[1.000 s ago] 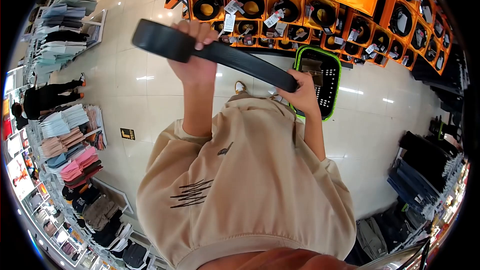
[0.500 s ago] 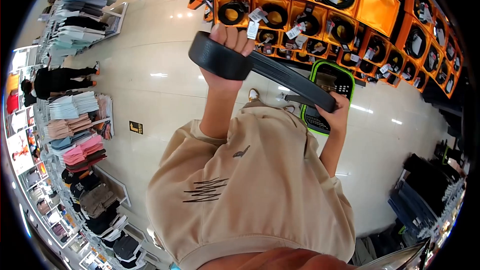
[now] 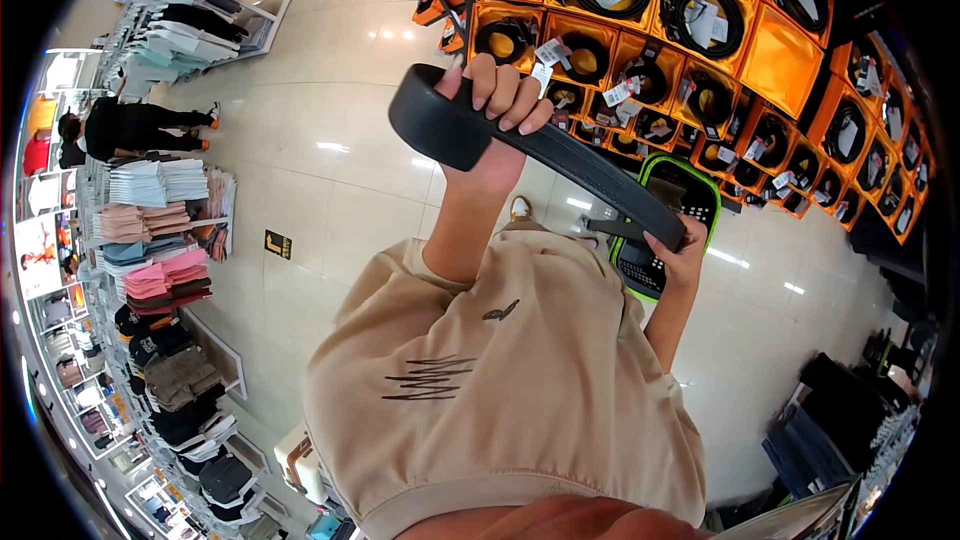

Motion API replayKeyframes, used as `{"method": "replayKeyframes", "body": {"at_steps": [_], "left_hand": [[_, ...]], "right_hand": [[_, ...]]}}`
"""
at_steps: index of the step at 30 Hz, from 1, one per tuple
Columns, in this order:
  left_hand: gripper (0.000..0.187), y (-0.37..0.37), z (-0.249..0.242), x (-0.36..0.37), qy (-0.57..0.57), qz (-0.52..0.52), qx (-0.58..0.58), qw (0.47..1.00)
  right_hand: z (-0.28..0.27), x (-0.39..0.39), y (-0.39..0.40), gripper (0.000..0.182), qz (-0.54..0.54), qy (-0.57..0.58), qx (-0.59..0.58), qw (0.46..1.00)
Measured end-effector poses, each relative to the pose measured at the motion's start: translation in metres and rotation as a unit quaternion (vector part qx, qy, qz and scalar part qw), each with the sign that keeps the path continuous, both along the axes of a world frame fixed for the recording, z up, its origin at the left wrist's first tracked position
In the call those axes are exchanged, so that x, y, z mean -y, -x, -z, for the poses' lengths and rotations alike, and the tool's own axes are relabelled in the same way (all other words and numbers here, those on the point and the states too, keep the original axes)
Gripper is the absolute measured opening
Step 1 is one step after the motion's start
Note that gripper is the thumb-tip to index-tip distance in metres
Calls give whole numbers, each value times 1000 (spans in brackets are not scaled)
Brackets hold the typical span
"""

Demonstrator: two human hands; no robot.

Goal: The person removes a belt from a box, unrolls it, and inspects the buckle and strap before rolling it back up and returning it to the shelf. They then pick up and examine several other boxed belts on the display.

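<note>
A long black belt [image 3: 575, 162] stretches between my two hands in front of my beige sweatshirt. My left hand [image 3: 497, 112] is raised and closed around the belt close to its curled free end [image 3: 435, 120]. My right hand [image 3: 685, 245] is lower, to the right, and grips the belt's other end just over a basket. The belt runs taut and slanted down from left to right.
A black basket with a green rim [image 3: 652, 172] stands on the shiny floor by my feet. Orange display boxes [image 3: 770, 60] with coiled, tagged belts fill the wall ahead. Shelves of folded clothes [image 3: 160, 250] line the left, where a person in black [image 3: 130, 125] stands.
Both hands with the belt have shifted right in view. The stretch of belt sticking out past my left hand has got shorter, and my right hand sits lower beside the basket.
</note>
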State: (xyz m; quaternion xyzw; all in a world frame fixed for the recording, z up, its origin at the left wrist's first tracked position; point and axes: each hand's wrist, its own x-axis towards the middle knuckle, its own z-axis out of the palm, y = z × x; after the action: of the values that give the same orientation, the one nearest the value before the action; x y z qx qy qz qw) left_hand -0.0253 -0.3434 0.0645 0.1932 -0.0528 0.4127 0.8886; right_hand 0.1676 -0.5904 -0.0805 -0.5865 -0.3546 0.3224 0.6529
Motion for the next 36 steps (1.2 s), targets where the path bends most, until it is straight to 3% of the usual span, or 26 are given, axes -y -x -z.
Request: {"method": "replayKeyframes", "body": {"at_steps": [2,5,9,10,15,18,19,20,21,23,24,27,31,33,36], "left_hand": [[33,1,0,-2,-18,-9,23,1000],[29,8,-9,-4,-81,-90,-23,992],[29,9,-10,-4,-131,-111,-62,983],[25,9,-6,-6,-155,-94,-32,983],[29,5,-2,-1,-133,-87,16,987],[24,1,-10,11,-40,-199,-137,970],[28,-1,-16,15,-3,-229,-198,953],[28,1,-14,8,12,-178,-161,971],[28,0,-9,-4,27,-126,-122,984],[29,-6,-9,-12,65,-159,-214,962],[30,-9,-14,-14,94,-174,-239,951],[27,-9,-14,-28,119,-201,-304,924],[19,-4,-6,-36,142,-196,-308,920],[21,-3,4,-33,62,-208,-287,933],[35,-17,-2,-4,-87,-290,-331,894]], "right_hand": [[14,4,-7,23,-30,13,11,999],[12,0,3,23,8,15,-91,996],[38,2,3,28,-7,15,-116,993],[53,4,3,39,-6,-9,-126,992],[64,-1,-1,46,-42,21,-157,986],[51,-9,9,44,-11,41,-162,986],[34,-16,16,22,0,48,-155,987],[24,-18,15,12,-60,55,-235,969],[16,-21,10,15,-116,58,-313,941],[3,-32,7,32,-266,112,-345,893],[-6,-36,6,39,-316,160,-281,892],[-8,-38,3,50,-392,225,-266,852],[-15,-35,-5,59,-409,228,-137,873],[-14,-33,-11,60,-400,229,-113,880],[-6,-34,-16,53,-388,236,-63,889]]}}
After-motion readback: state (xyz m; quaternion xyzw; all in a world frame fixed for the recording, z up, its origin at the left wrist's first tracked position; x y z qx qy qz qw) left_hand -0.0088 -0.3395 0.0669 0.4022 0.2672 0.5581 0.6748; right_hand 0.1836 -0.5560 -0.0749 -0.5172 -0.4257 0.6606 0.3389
